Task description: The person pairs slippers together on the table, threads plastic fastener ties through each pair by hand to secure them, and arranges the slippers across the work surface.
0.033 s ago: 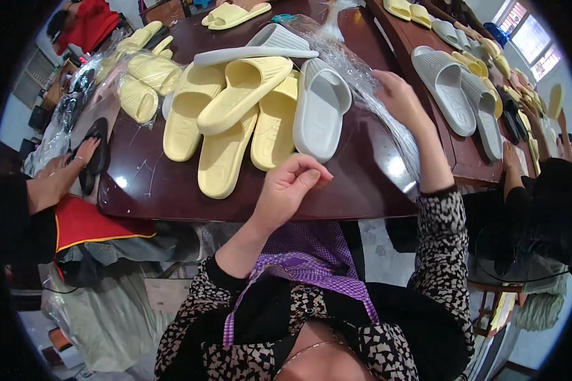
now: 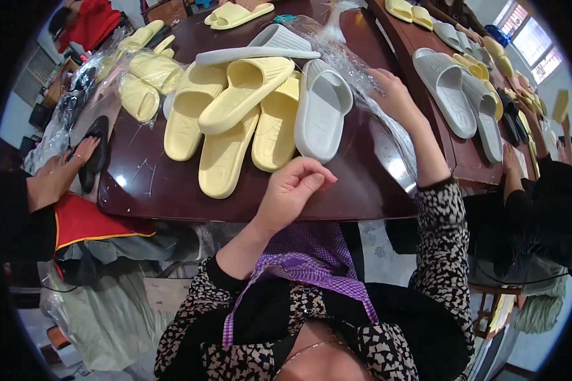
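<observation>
Above the table's near edge my left hand is closed, its thumb against the curled fingers, and nothing shows in it. My right hand reaches to a spread of clear plastic bags, its fingers bent onto the film; the fingertips are partly hidden. Between my hands and farther off lies a pile of slide slippers. A grey slipper lies nearest to both hands, sole down. Left of it are several yellow slippers, one yellow slipper resting across others. Another grey slipper lies sideways behind them.
Yellow slippers in clear plastic lie at the left of the dark red table. A co-worker's hand rests on a black slipper there. Grey slippers stand on the table at right, where other people's hands are.
</observation>
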The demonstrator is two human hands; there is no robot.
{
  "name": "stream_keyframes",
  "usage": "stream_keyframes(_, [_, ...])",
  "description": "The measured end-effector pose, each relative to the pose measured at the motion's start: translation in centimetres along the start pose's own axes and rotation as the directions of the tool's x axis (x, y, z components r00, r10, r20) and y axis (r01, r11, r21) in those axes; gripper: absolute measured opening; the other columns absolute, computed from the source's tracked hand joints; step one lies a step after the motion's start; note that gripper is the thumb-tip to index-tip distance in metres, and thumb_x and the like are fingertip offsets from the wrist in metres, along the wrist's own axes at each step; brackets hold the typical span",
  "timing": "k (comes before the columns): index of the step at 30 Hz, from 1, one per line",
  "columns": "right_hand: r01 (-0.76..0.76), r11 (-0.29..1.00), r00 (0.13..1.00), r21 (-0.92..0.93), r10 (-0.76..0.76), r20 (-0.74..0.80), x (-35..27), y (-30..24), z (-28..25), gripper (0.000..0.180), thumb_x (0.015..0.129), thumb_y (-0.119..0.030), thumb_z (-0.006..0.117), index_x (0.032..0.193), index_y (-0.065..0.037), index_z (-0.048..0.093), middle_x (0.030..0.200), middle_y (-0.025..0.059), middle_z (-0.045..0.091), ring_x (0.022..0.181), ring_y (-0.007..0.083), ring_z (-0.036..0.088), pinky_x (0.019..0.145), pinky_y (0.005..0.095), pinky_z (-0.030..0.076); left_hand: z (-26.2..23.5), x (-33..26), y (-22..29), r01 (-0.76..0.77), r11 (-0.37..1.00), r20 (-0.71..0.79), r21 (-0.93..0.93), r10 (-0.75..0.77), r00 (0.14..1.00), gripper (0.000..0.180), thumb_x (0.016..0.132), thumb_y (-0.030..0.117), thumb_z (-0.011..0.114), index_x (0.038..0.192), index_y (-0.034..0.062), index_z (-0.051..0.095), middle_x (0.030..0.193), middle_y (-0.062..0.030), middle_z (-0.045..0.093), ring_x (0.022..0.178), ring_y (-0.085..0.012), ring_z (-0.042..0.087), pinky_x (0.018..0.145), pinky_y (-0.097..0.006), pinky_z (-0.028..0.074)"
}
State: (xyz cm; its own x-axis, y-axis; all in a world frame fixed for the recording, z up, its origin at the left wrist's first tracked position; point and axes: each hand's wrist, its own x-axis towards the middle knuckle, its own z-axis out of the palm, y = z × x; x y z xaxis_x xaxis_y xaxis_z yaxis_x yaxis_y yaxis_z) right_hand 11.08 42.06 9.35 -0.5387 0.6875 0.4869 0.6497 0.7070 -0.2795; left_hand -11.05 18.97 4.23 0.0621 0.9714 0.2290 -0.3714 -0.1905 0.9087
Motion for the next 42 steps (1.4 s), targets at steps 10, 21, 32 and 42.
stream_keyframes(10, [-0.217,0.908,0.968,-0.357,0.248,0.041,2.7,5.7,9.7,0.039,0.088,-0.027,0.055,0.127,-0.027,0.055,0.133,0.0066,0.051,0.121,0.0354,0.047,0.096,0.0535,0.038,-0.2,-1.4,-1.5,-0.039,0.976,0.087,0.214,0.021,0.996,0.008,0.092,0.000,0.053,0.097,-0.0003,0.060,0.090,-0.0049,0.066,0.085,-0.0087,0.060,0.079,-0.022,0.047])
stream_keyframes(21, [-0.507,0.705,0.854,-0.496,0.491,-0.176,4.2,8.1,9.4,0.033,0.090,-0.031,0.050,0.122,-0.030,0.059,0.133,0.0063,0.050,0.119,0.0313,0.047,0.097,0.0494,0.036,-2.8,-5.6,0.1,0.143,0.985,-0.011,0.099,-0.142,0.990,0.004,0.090,-0.002,0.054,0.092,-0.0020,0.058,0.079,-0.0085,0.064,0.075,-0.0126,0.062,0.071,-0.025,0.050])
stream_keyframes(32, [-0.092,0.973,0.909,-0.212,-0.005,-0.417,6.0,5.7,3.6,0.029,0.091,-0.020,0.055,0.118,-0.011,0.062,0.110,0.0123,0.065,0.098,0.0273,0.063,0.085,0.0363,0.048,-8.8,-5.9,6.5,-0.025,0.999,-0.396,-0.032,0.010,0.918,0.010,0.092,0.005,0.052,0.100,-0.0003,0.054,0.072,-0.0118,0.061,0.062,-0.0150,0.058,0.056,-0.024,0.047])
stream_keyframes(42, [-0.221,0.618,0.840,0.755,-0.272,0.469,-2.3,-21.7,2.1,0.027,0.093,-0.012,0.054,0.116,0.001,0.058,0.084,0.0025,0.062,0.079,0.0117,0.059,0.073,0.0256,0.047,-4.6,-1.2,8.1,-0.270,0.955,-0.381,-0.124,0.206,0.901,0.012,0.094,0.008,0.050,0.103,-0.0007,0.051,0.080,-0.0149,0.062,0.065,-0.0190,0.060,0.061,-0.028,0.050])
